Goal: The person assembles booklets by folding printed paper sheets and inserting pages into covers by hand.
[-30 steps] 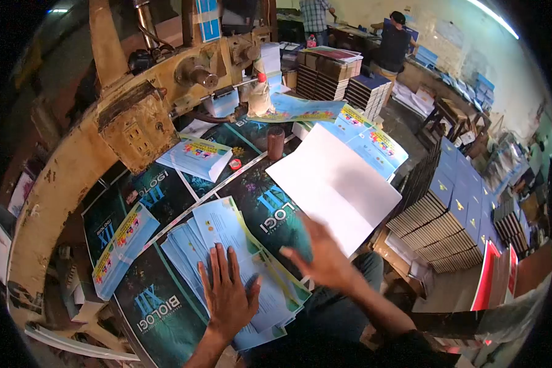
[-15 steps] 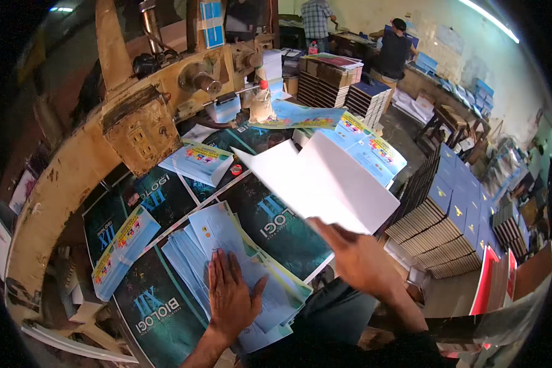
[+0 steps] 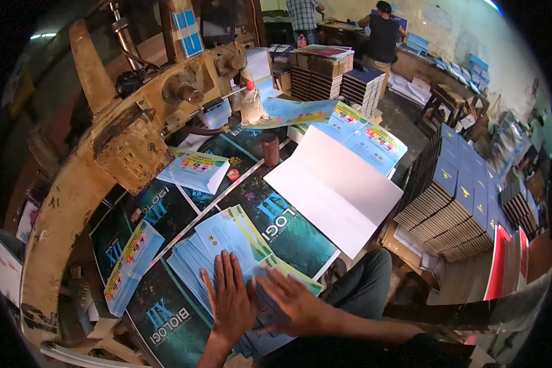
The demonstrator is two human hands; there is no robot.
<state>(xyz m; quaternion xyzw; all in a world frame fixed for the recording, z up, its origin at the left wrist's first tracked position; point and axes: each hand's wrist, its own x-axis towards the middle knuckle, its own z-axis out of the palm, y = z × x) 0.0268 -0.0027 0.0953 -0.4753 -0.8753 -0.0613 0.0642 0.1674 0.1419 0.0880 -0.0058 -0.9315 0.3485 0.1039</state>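
Note:
A fanned stack of light blue printed covers (image 3: 218,230) lies on the table in front of me. My left hand (image 3: 232,297) rests flat on it, fingers stretched out. Close beside it, my right hand (image 3: 297,303) is over the stack's right part, slightly blurred, its fingers apart and holding nothing. Further right, a white sheet with a fold across it (image 3: 334,184) lies open and partly covers more blue covers (image 3: 371,144). Dark green BIOLOGI sheets (image 3: 178,322) are spread beneath the stack.
A worn metal machine frame (image 3: 61,202) curves along the left. Bundles of blue covers lie at the left (image 3: 132,264) and behind (image 3: 193,168). A brown cylinder (image 3: 270,150) stands behind the white sheet. Stacked dark blue books (image 3: 448,202) rise at right. Two people (image 3: 383,34) are at the back.
My right hand has let go of the white sheet and moved left over the blue covers. The sheet now lies flatter, and the brown cylinder shows behind it. My left hand stays on the stack.

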